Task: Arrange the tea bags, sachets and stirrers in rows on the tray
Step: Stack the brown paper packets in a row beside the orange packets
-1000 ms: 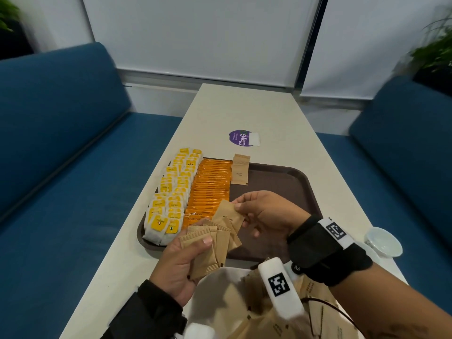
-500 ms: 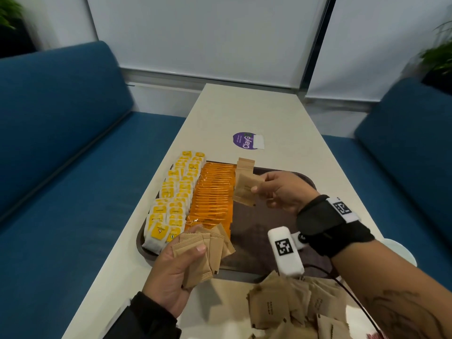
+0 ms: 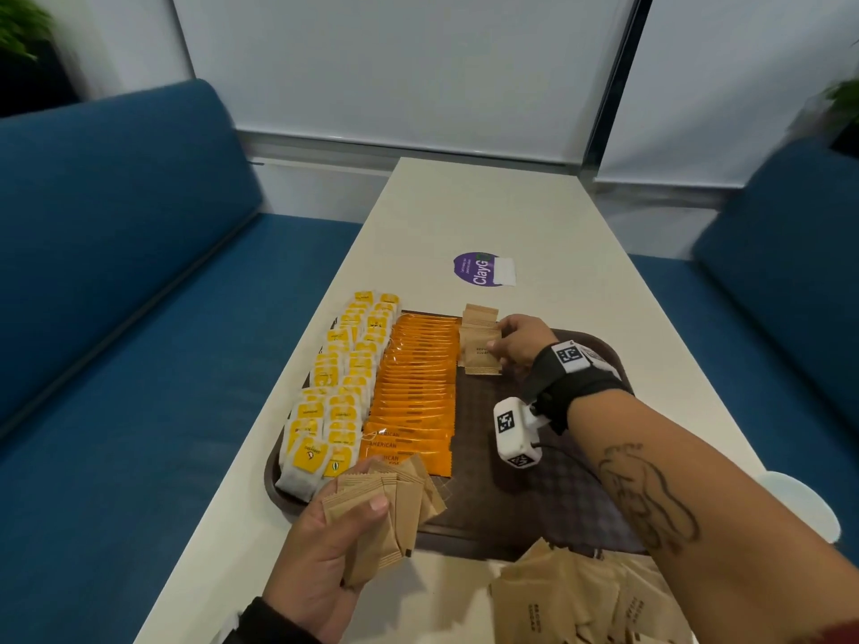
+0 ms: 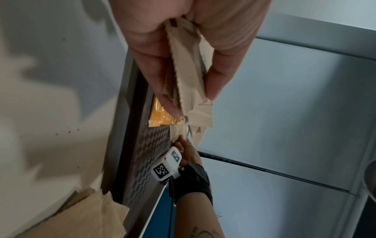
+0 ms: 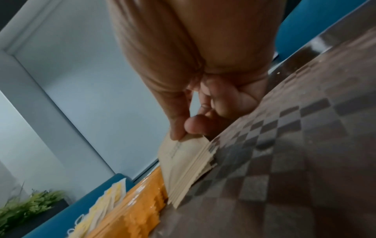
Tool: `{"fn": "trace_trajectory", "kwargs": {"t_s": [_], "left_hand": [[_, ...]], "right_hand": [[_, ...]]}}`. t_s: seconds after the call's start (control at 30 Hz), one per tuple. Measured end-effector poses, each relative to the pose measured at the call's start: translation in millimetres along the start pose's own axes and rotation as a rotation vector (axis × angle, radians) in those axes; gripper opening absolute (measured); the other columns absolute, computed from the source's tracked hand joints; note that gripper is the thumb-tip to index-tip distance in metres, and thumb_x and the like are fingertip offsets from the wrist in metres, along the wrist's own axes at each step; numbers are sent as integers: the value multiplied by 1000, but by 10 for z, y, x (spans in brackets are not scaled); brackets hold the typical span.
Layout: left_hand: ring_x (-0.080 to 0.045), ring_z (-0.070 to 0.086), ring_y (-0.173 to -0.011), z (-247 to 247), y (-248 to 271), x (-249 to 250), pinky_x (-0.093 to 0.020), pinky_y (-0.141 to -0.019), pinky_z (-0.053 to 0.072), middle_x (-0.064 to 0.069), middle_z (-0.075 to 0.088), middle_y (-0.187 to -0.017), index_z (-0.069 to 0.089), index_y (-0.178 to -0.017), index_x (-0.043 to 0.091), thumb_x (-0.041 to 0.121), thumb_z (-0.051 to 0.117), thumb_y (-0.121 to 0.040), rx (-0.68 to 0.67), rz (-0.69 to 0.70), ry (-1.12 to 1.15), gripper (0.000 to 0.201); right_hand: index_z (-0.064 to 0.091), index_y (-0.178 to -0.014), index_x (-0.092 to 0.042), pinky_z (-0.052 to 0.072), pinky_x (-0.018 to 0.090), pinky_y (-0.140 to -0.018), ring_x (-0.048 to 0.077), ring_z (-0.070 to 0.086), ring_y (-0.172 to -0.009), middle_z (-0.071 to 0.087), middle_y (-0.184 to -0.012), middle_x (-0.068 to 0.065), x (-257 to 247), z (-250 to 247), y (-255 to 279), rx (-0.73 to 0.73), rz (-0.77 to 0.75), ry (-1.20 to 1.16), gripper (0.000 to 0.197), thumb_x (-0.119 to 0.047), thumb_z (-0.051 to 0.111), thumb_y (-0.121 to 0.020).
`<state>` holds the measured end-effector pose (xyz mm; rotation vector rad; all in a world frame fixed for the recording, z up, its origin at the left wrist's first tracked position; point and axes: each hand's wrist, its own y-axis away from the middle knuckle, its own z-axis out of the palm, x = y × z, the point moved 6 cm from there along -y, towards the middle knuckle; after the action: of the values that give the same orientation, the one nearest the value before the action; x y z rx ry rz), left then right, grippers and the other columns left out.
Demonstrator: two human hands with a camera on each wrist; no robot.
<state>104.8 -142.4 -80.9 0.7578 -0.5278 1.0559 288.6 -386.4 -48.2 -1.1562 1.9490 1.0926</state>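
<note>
Nearest, a loose heap of brown sachets (image 3: 599,597) lies on the table (image 3: 488,211) short of the tray (image 3: 548,499), not yet sorted. Just beyond it the left hand (image 3: 320,555) grips a fanned bundle of sachets (image 3: 386,508) between thumb and fingers, over the tray's near edge. On the tray, two rows look finished: the yellow tea bags (image 3: 339,392) at the left and the orange sachets (image 3: 418,388) beside them. Farther off, the right hand (image 3: 520,346) pinches the front packet of a short brown row (image 3: 481,341) begun at the far end. I judge the task about half done; most of that row is left, and no stirrers are in sight
</note>
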Motion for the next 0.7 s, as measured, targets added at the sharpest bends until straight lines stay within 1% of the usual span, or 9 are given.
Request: {"fn": "trace_trajectory", "kwargs": {"t_s": [0.1,0.23,0.27,0.33,0.4,0.47,0.53,0.6,0.7], "left_hand": [[-26,72,-76,-26,-7,8,-32,-51,56,-14,72,-99,64,-110,16,25,94,-3,23,8,-13,112],[-31,69,-85,-67,-20,-10,-34,-52,56,-15,71,-101,63,-113,16,20,96,-18,62,-6,-19,100],[-31,68,-86,-86,-26,-21,-34,-51,56,-15,71,-102,64,-112,16,21,96,-15,68,-10,-17,103],[-30,70,-82,-118,-37,-47,-34,-51,56,-14,72,-101,64,-109,17,23,95,-3,75,-12,-1,111],[-28,71,-77,-116,-36,-51,-34,-51,56,-14,73,-98,64,-108,17,22,95,-3,91,-15,-8,109],[-30,70,-79,-103,-29,-51,-33,-48,55,-12,73,-94,64,-108,18,15,94,-26,103,-28,-26,88],[-31,66,-86,-80,-12,-25,-33,-48,55,-11,73,-91,62,-110,18,4,73,-55,110,-27,-15,58],[-31,64,-90,-88,-9,-24,-33,-51,55,-10,72,-94,62,-109,20,2,63,-63,112,-28,-25,49],[-32,62,-94,-48,4,-9,-32,-50,56,-13,69,-104,61,-112,18,2,62,-66,103,-27,-21,49]], "right_hand": [[56,-117,-8,53,24,-60,25,66,-90,62,-115,15,-29,30,-98,12,8,91,34,-1,65,-85],[55,-118,-3,52,35,-91,20,61,-80,64,-97,12,-26,69,-193,32,40,270,37,-10,69,-84],[56,-117,-3,51,37,-95,20,60,-80,64,-90,10,-20,87,-213,40,47,292,37,-12,70,-84],[57,-111,-3,50,39,-96,21,60,-79,61,-77,7,-16,130,-239,39,54,292,33,-12,71,-83],[57,-105,-4,51,38,-95,21,60,-77,61,-76,7,-20,141,-268,61,59,286,28,-13,71,-83],[59,-102,-5,52,37,-93,20,60,-76,66,-84,9,-28,136,-288,57,46,324,26,-16,72,-83],[60,-93,-7,55,33,-86,17,61,-72,67,-87,8,-27,137,-317,54,45,310,19,-16,72,-82],[62,-91,-8,56,29,-81,16,61,-68,69,-86,8,-7,132,-319,48,64,289,17,-16,74,-81],[64,-102,-2,55,29,-79,19,65,-70,70,-93,10,-16,77,-240,63,53,243,28,-19,73,-82]]}}
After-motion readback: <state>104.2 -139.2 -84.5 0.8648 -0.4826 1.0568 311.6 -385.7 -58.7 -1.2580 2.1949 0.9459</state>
